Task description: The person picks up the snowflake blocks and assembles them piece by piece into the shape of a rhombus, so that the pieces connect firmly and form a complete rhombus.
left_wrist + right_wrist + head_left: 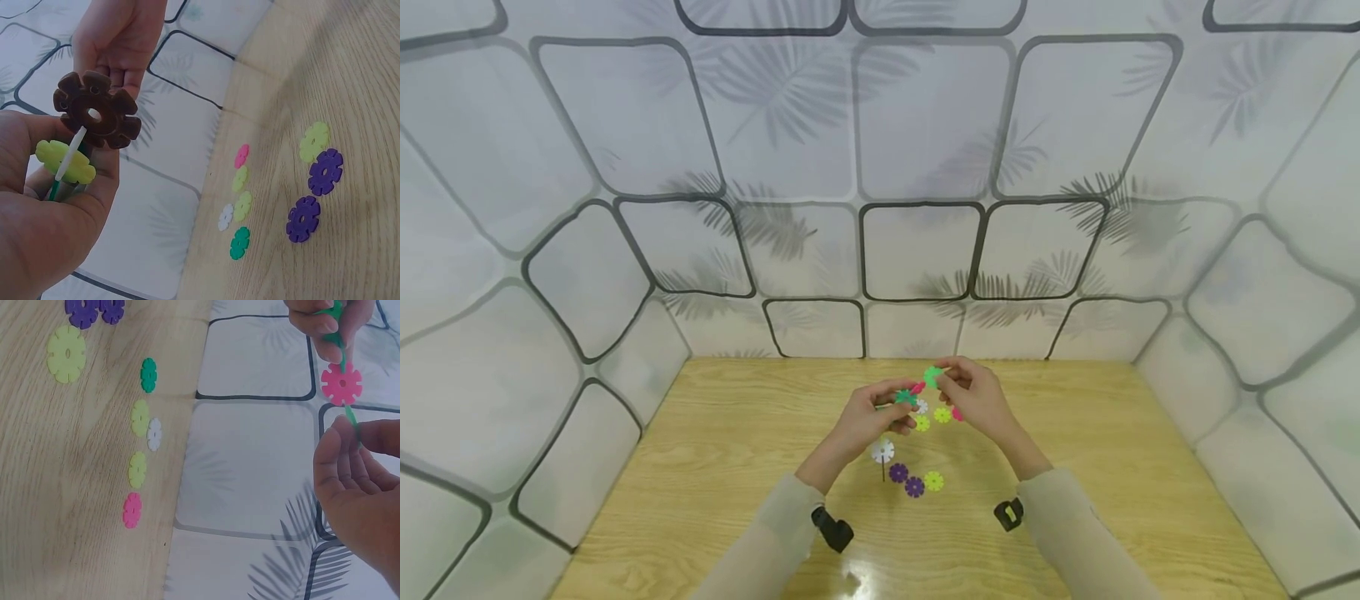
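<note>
My left hand pinches a dark green notched plastic disc, part of a joined chain. A pink disc sticks out from it toward my right hand. Below my left hand the chain carries on with a white disc and a brown disc; a yellow disc shows near the palm. Between thumb and fingers, my right hand pinches a light green disc. Its edge is right at the pink disc's rim. Both hands are raised above the table.
On the wooden table lie loose discs: two purple discs, a yellow disc beside them, and farther back a row with a green disc, a white disc, more yellow and a pink disc. Patterned cloth walls enclose the table.
</note>
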{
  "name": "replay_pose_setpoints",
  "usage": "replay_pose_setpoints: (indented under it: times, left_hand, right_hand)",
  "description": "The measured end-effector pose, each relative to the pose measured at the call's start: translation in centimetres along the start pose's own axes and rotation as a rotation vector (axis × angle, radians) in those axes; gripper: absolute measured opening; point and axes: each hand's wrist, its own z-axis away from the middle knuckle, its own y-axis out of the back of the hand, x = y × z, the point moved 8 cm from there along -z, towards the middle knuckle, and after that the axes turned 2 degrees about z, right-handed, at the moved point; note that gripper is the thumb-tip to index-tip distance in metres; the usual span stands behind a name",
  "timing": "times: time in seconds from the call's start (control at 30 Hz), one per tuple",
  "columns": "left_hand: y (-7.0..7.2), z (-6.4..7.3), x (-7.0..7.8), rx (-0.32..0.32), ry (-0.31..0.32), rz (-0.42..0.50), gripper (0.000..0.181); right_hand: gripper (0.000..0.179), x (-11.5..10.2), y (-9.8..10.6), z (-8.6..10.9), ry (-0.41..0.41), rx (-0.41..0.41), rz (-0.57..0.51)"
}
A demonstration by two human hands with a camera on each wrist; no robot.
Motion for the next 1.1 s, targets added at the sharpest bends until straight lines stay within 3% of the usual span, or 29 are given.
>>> replay_pose_setpoints:
  times: [0.47,0.67,1.1]
  left_hand:
    - [0.0,-0.1,0.1,0.006,-0.004,-0.008,0.039]
    - [0.1,-0.2,-0.2,0.007,0.021,0.035,0.040]
    - [-0.5,0.1,0.4,0.011,-0.011,0.073,0.044]
  right_hand:
    - [0.032,0.9,-0.6,-0.3,-0.022,-0.027,-0.050]
    - [0.031,1.3,-0.9,-0.3,-0.022,-0.021,-0.092]
    - [0.030,0.4,-0.6,0.1,-0.007,0.003,-0.149]
